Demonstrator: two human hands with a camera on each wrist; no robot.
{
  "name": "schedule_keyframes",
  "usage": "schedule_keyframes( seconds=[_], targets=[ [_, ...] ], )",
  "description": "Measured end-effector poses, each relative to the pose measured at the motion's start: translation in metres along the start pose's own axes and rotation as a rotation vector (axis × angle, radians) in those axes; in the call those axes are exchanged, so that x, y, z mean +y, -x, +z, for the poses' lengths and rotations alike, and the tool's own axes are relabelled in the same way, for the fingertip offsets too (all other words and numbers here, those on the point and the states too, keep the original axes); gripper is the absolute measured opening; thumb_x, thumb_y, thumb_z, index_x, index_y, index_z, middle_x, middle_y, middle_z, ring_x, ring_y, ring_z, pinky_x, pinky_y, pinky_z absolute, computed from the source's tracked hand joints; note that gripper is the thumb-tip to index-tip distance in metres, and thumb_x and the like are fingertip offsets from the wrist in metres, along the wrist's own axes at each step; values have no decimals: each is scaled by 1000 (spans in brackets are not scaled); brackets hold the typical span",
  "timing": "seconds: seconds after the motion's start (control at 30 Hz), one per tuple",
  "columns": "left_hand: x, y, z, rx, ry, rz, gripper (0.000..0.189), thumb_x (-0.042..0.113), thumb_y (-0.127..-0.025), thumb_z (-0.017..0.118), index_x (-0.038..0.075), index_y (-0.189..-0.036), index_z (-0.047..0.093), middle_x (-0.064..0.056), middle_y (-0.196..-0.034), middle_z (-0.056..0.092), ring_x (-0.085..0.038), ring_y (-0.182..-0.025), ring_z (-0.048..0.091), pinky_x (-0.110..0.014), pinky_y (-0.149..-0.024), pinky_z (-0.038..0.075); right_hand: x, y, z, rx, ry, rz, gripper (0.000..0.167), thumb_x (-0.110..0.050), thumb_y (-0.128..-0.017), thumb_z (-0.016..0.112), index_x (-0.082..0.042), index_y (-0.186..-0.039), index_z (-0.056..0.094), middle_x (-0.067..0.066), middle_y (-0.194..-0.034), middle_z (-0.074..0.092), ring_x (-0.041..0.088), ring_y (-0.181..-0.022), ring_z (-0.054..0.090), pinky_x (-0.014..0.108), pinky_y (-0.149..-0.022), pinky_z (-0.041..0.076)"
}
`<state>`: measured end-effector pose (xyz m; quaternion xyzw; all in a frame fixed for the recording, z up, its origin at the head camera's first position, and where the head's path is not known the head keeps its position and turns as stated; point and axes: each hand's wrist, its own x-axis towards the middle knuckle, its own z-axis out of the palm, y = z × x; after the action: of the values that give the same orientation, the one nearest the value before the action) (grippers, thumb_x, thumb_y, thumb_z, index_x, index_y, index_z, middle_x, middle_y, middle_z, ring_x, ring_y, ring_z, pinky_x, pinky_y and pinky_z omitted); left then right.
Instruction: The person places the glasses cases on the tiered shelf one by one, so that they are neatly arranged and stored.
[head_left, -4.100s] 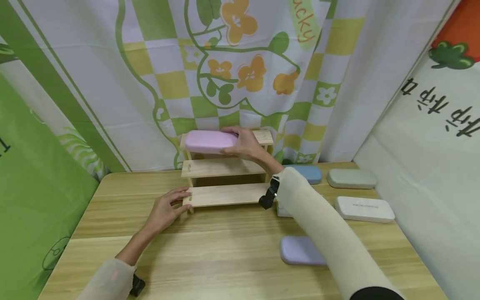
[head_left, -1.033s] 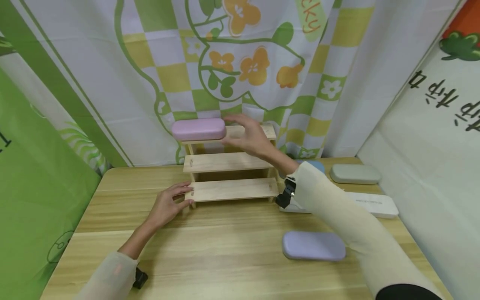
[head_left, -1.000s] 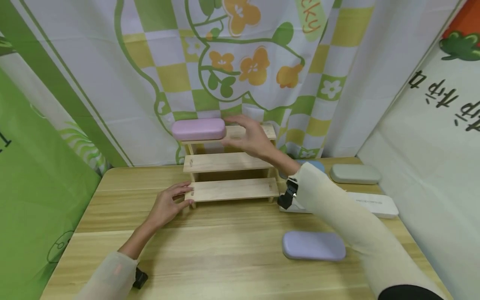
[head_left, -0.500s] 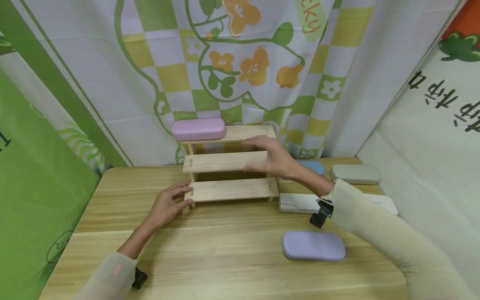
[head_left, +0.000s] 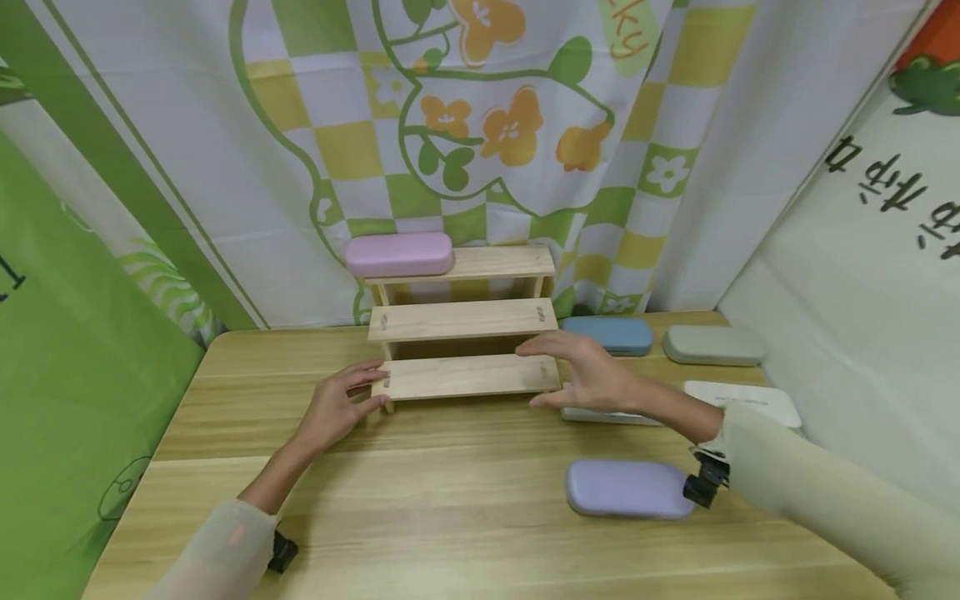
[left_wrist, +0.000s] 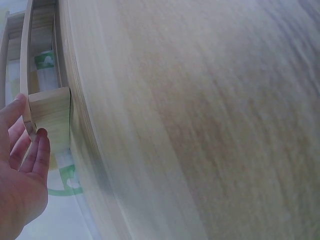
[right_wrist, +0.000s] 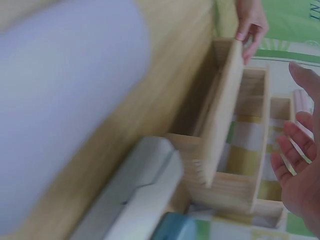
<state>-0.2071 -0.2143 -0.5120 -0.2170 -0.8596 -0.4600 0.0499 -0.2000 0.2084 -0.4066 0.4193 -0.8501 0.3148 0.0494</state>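
A three-step wooden display rack (head_left: 465, 319) stands against the curtain. On the left part of its top step lies a pink glasses case (head_left: 399, 254). My left hand (head_left: 333, 412) holds the left end of the lowest step between thumb and fingers; the left wrist view shows the fingertips (left_wrist: 42, 134) on the rack's end. My right hand (head_left: 592, 379) is in the air by the right end of the lowest step, thumb and fingers spread with nothing between them. Below it on the table lies a lavender glasses case (head_left: 628, 487).
Right of the rack are a blue case (head_left: 609, 335), a grey-green case (head_left: 714, 345) and a white case (head_left: 742, 403). Another white case (head_left: 611, 416) is partly hidden under my right hand. The curtain (head_left: 495, 192) closes off the table's back edge.
The pink case was slid left along the top step, then my right hand let go of it. The right hand has since come down and right, past the steps. My left hand stays put.
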Motion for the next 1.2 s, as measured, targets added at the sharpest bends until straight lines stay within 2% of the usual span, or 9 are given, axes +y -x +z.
schedule_keyframes(
  seconds=[0.3,0.43,0.57,0.73,1.03,1.2],
  targets=[
    [-1,-1,-1,-7,14,-15,41,3,-90,84,-4,-128,73,-21,-148,61,-43,-134,60,-53,-104,59,8,44,11,-52,7,-1,68,-22,-73,99,-6,-132,71,12,-132,72,35,-124,67,57,-101,60],
    [-1,-1,-2,-6,17,-17,41,2,-90,84,-5,-129,72,-22,-148,60,-43,-134,60,-54,-105,58,8,61,13,-109,-12,51,68,-30,-78,98,-9,-136,69,9,-136,70,33,-127,65,57,-102,59],
    [0,-1,-3,-7,12,-24,42,4,-90,84,-4,-129,72,-21,-149,60,-43,-135,60,-53,-105,58,9,80,13,-163,-16,92,70,-36,-80,96,-10,-138,69,5,-138,69,28,-128,64,50,-102,60],
    [1,0,-4,-9,0,-35,41,5,-90,84,-3,-129,73,-21,-149,60,-42,-136,59,-50,-106,59,16,102,15,-168,11,38,71,-41,-79,96,-9,-136,69,5,-135,70,23,-122,65,42,-96,62],
    [1,1,-5,-12,4,-45,41,4,-89,85,-3,-128,73,-20,-149,61,-41,-135,60,-50,-106,59,22,133,16,-154,122,-24,71,-57,-78,91,-10,-128,72,4,-129,72,26,-118,68,51,-95,62],
    [2,0,-3,-11,23,-41,40,3,-89,85,-4,-127,73,-22,-148,60,-43,-133,61,-51,-106,58,26,145,12,-104,135,-85,74,-59,-75,93,-10,-127,73,4,-125,73,28,-114,70,45,-93,64]
  ],
)
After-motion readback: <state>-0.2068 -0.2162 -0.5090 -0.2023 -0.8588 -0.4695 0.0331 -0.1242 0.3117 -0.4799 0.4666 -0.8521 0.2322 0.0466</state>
